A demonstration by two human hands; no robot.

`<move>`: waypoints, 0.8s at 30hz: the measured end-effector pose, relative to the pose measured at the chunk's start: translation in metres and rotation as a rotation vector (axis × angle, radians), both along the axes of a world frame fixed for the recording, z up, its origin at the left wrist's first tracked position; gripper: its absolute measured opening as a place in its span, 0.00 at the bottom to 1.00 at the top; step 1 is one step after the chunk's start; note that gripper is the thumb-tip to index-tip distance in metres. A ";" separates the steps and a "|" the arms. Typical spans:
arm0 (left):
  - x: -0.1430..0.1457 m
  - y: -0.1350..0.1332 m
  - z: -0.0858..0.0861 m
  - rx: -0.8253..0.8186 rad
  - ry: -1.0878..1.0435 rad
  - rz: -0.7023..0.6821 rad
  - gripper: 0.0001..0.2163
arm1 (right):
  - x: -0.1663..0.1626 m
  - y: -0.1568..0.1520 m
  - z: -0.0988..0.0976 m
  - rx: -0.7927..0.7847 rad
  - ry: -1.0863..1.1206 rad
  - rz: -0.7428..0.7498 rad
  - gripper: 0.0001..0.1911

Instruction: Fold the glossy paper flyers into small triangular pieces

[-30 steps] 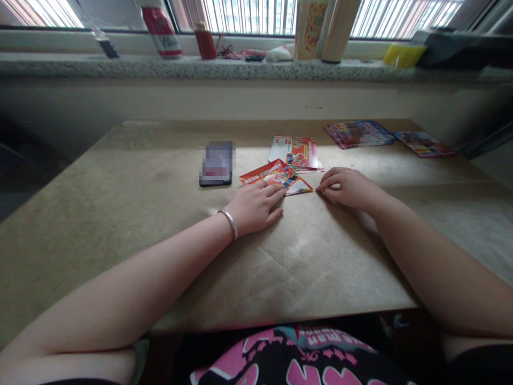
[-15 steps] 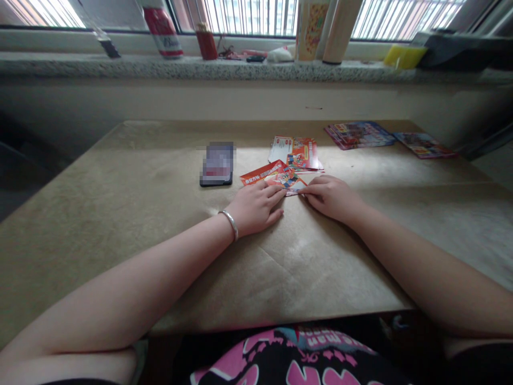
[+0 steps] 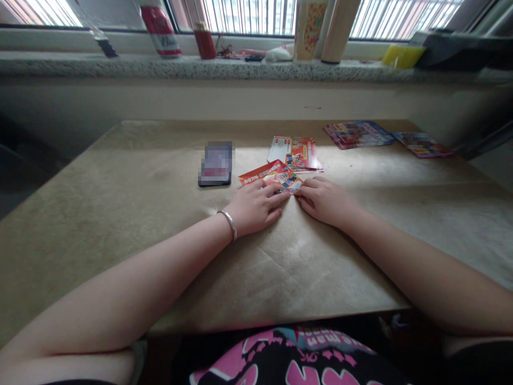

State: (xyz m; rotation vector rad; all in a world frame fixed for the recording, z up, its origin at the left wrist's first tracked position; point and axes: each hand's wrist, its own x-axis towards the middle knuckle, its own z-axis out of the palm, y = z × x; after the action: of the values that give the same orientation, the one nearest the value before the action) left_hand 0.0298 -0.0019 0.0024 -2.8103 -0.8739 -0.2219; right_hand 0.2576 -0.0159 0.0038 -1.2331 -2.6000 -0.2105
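An orange printed leaflet (image 3: 262, 172), with a pale, picture-covered part near my fingers, lies on the table. My left hand (image 3: 256, 206) rests flat over its lower edge, fingers stretched out, a silver bangle on the wrist. At the leaflet's right corner my right hand (image 3: 323, 198) has its fingers pressed together on the paper. The fingertips of both hands almost meet, and they cover the near edge of the leaflet. Just behind lie more orange and white leaflets (image 3: 302, 152), partly overlapped by the one under my hands.
A phone-like dark rectangle (image 3: 215, 164), blurred, lies left of the leaflets. Colourful booklets (image 3: 360, 133) are stacked at the back right, with another small pile (image 3: 425, 145) beside them. On the granite sill (image 3: 240, 69) stand a red can (image 3: 160, 32), a red jar (image 3: 205, 43) and other items.
My right hand has slid slightly left toward my left hand, and less of the leaflet's pale right corner shows. My left hand stays nearly in place.
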 end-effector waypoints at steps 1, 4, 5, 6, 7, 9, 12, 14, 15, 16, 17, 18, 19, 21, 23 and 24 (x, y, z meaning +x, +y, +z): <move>0.000 0.000 0.000 -0.004 -0.001 0.004 0.22 | 0.001 0.000 -0.001 -0.004 0.006 0.006 0.15; 0.000 0.000 0.000 -0.015 -0.005 0.013 0.22 | 0.001 0.001 0.000 -0.012 0.006 0.017 0.15; 0.000 0.000 0.001 -0.018 -0.006 0.014 0.22 | 0.001 0.001 0.000 -0.014 0.011 0.016 0.15; 0.000 -0.001 0.001 -0.020 -0.007 0.017 0.22 | 0.001 0.001 0.000 -0.016 0.020 0.016 0.15; 0.000 -0.001 0.001 -0.022 -0.008 0.018 0.22 | 0.000 0.001 0.001 -0.020 0.032 0.017 0.14; -0.001 -0.001 0.001 -0.023 -0.007 0.019 0.22 | -0.001 0.002 0.001 -0.029 0.052 0.025 0.14; -0.001 -0.001 0.000 -0.021 -0.006 0.017 0.22 | -0.002 0.003 0.001 -0.041 0.064 0.036 0.14; -0.001 -0.001 0.000 -0.027 0.000 0.020 0.22 | -0.002 0.003 0.001 -0.042 0.065 0.030 0.14; -0.001 -0.001 0.000 -0.031 0.004 0.020 0.22 | -0.002 0.003 0.002 -0.042 0.064 0.025 0.14; -0.002 0.000 0.001 -0.035 0.008 0.020 0.22 | -0.002 0.003 0.002 -0.043 0.061 0.020 0.14; -0.002 0.000 0.002 -0.040 0.011 0.018 0.22 | -0.002 0.004 0.001 -0.042 0.058 0.017 0.14; -0.003 0.001 0.003 -0.049 0.013 0.014 0.22 | -0.002 0.004 0.001 -0.040 0.057 0.018 0.14; -0.004 0.002 0.004 -0.061 0.018 0.009 0.22 | -0.002 0.004 0.001 -0.037 0.058 0.021 0.14; -0.007 0.004 0.007 -0.103 0.039 -0.004 0.22 | -0.002 0.004 0.000 -0.031 0.068 0.025 0.14; -0.012 0.007 0.012 -0.152 0.071 -0.017 0.20 | -0.001 0.004 -0.001 -0.034 0.079 0.029 0.14; -0.014 0.008 0.014 -0.168 0.074 -0.030 0.19 | 0.000 0.004 -0.001 -0.038 0.084 0.032 0.14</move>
State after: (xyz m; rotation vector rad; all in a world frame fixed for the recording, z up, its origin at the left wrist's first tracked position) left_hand 0.0154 0.0059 0.0163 -2.9654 -0.8728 -0.0506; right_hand 0.2574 -0.0123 0.0029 -1.1858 -2.5607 -0.1015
